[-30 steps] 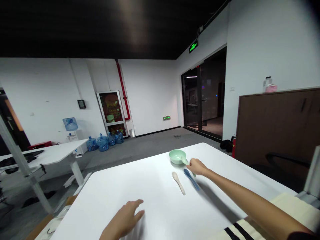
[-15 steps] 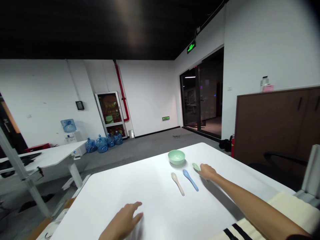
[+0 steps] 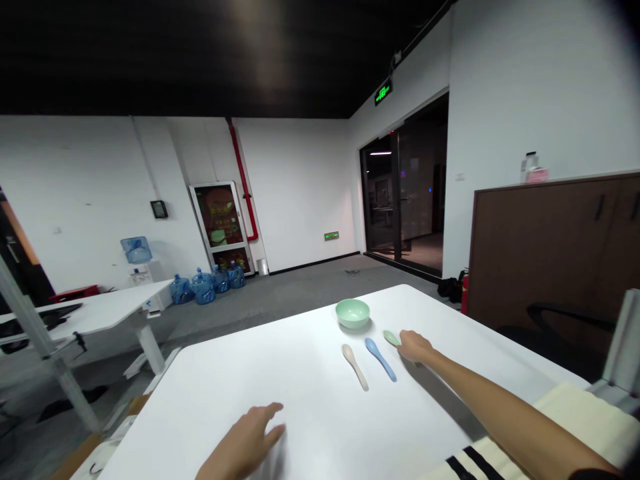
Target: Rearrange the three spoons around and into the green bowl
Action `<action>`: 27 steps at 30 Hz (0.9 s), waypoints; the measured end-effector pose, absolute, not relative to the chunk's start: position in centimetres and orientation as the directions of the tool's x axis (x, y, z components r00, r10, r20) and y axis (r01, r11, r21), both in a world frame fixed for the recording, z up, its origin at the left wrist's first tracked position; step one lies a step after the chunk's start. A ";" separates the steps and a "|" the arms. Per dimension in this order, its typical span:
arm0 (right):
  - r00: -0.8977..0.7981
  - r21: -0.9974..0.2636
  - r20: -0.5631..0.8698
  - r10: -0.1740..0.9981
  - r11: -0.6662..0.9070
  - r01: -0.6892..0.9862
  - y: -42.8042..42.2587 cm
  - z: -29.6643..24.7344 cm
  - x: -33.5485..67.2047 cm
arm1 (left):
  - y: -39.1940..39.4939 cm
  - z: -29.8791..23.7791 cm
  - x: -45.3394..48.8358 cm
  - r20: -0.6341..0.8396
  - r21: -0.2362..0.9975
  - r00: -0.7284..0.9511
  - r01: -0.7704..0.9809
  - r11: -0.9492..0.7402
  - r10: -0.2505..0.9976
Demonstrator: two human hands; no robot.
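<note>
A light green spoon [image 3: 391, 338] points its bowl end up and left; my right hand [image 3: 415, 347] is closed over its handle, which is mostly hidden. To the left of that hand a blue spoon [image 3: 381, 360] and a beige spoon [image 3: 355, 368] lie side by side on the white table [image 3: 220, 380]. Behind the spoons stands a green bowl [image 3: 353, 314], upright, with nothing visible inside. My left hand [image 3: 250, 437] is over the near part of the table, thumb and index finger apart, holding nothing.
A cream cloth with black stripes [image 3: 505, 443] is at the near right. Beyond the table are a brown cabinet [image 3: 540, 247] and a chair armrest [image 3: 560, 309] on the right. At the left stand another white table [image 3: 115, 300] and several blue water jugs [image 3: 203, 287].
The green spoon's bowl end has dropped slightly toward the table, with my right hand shifting a little downward. My left hand is nearly still.
</note>
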State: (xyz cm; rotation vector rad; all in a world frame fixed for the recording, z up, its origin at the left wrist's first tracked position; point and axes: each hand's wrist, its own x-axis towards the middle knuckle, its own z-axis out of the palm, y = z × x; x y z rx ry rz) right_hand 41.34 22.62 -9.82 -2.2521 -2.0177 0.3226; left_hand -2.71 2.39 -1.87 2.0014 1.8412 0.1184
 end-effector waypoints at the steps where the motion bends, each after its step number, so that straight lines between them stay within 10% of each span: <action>1: 0.097 -0.208 -0.090 0.991 -0.114 0.971 22.6 -9.8 41.3 | 2.4 -1.9 -2.7 -0.215 0.356 0.121 0.934 -0.038 0.969; 27: 0.088 -0.185 -0.070 0.994 -0.100 0.978 22.4 -9.8 40.9 | 2.5 -2.0 -2.9 -0.226 0.357 0.117 0.934 -0.030 0.967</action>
